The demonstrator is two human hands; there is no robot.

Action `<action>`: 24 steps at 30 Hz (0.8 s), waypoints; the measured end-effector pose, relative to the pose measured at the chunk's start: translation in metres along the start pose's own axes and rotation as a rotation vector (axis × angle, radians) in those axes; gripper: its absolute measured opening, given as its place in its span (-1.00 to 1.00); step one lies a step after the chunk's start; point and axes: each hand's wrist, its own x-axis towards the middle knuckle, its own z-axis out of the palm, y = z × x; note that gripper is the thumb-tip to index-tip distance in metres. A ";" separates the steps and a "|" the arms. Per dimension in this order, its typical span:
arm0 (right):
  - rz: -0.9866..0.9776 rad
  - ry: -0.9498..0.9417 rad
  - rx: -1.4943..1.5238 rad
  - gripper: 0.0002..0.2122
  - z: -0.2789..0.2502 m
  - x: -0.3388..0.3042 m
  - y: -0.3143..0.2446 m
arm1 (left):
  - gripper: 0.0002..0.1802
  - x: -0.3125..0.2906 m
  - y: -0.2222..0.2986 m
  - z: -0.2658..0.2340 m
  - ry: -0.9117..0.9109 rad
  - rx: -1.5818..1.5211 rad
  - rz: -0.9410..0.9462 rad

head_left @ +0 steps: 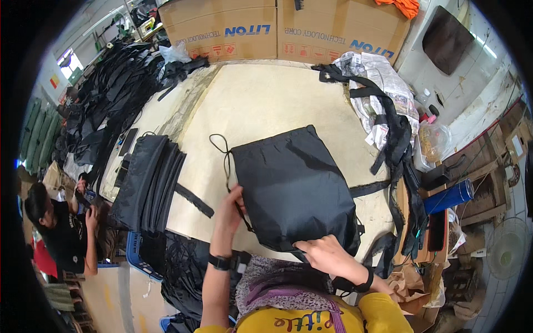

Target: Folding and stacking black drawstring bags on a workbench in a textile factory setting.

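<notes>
A black drawstring bag (294,183) lies flat on the pale wooden table in front of me, its fabric slightly creased. A thin cord (226,152) loops out from its far left corner and runs down the left side. My left hand (229,210) is closed on the bag's left edge, beside the cord, with its fingertips partly behind the fabric. At the near edge my right hand (328,256) is closed on the fabric, its fingers curled and the index finger along the bag's border. Part of that near edge is hidden under the right hand.
A stack of folded black fabric pieces (145,183) stands at the left. Black strips (397,127) and newspaper (383,89) lie at the right, near a blue bottle (449,196). Cardboard boxes (222,39) line the far edge. Another person (64,233) handles dark material at far left.
</notes>
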 end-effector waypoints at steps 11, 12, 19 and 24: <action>-0.159 0.566 0.169 -0.81 0.011 0.021 -0.013 | -0.23 0.011 -0.074 0.124 0.134 2.325 -0.149; 0.023 0.644 0.121 -0.83 0.007 0.011 -0.007 | -0.19 0.003 -0.080 0.115 0.139 2.412 -0.149; 0.750 0.234 1.176 -0.56 0.022 -0.070 0.075 | -0.09 -0.007 -0.085 0.108 0.073 2.415 -0.181; 0.584 0.635 1.987 -0.64 0.012 -0.011 0.055 | -0.05 -0.022 -0.079 0.104 0.086 2.390 -0.198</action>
